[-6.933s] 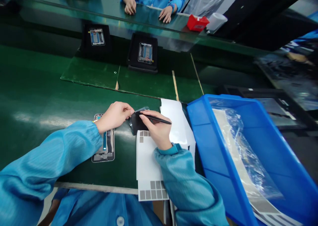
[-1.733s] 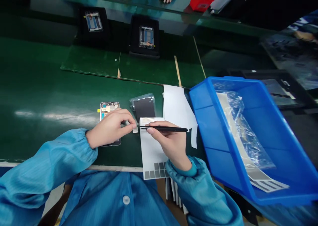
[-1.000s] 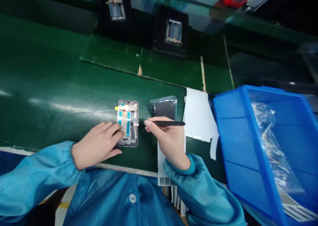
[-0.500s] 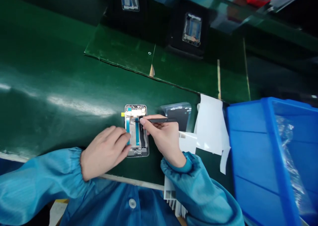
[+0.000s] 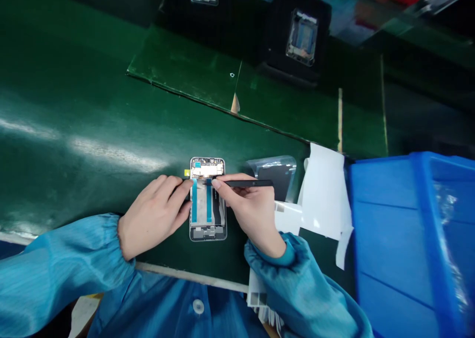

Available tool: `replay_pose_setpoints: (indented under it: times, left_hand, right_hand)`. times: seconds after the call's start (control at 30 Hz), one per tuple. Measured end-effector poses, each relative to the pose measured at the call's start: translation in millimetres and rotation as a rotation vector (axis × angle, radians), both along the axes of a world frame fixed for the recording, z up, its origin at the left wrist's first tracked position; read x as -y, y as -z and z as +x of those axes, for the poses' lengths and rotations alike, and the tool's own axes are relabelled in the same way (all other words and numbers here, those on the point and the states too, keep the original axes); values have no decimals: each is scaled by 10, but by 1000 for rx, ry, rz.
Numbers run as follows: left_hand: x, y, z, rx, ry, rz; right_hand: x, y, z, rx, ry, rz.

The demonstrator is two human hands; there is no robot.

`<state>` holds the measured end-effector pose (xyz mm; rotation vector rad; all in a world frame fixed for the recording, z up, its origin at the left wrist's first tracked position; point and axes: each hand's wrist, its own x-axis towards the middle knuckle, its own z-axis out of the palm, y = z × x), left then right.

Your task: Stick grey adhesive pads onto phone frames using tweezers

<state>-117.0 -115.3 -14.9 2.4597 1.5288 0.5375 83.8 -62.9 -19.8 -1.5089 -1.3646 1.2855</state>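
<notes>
Our tweezers (image 5: 252,183) have slid further across the phone frame (image 5: 208,233), pinched in our right hand (image 5: 252,210), while our open left hand (image 5: 153,224) presses the frame's edge

"Where am I looking?"

"An electronics assembly line, in a factory."

"What shows it?"

"My blue work smock (image 5: 63,264), the long green assembly bench (image 5: 74,105), phone frames (image 5: 208,214) in black trays (image 5: 276,41), and a blue plastic bin (image 5: 386,219) at my elbow."
</notes>
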Motion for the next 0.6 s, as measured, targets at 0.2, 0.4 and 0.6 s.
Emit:
replay_pose_setpoints:
  times: [0.2, 0.4, 0.6]
  left_hand:
    - [5, 2, -5, -6, -2, -1]
    - [0, 5, -3, -10, 5, 4]
    - [6, -9, -6, -10, 11, -12]
  right_hand:
    - [-8, -4, -4, -8, 8, -9]
    - [-3, 8, 2, 0, 3, -9]
    - [2, 11, 5, -3, -1, -4]
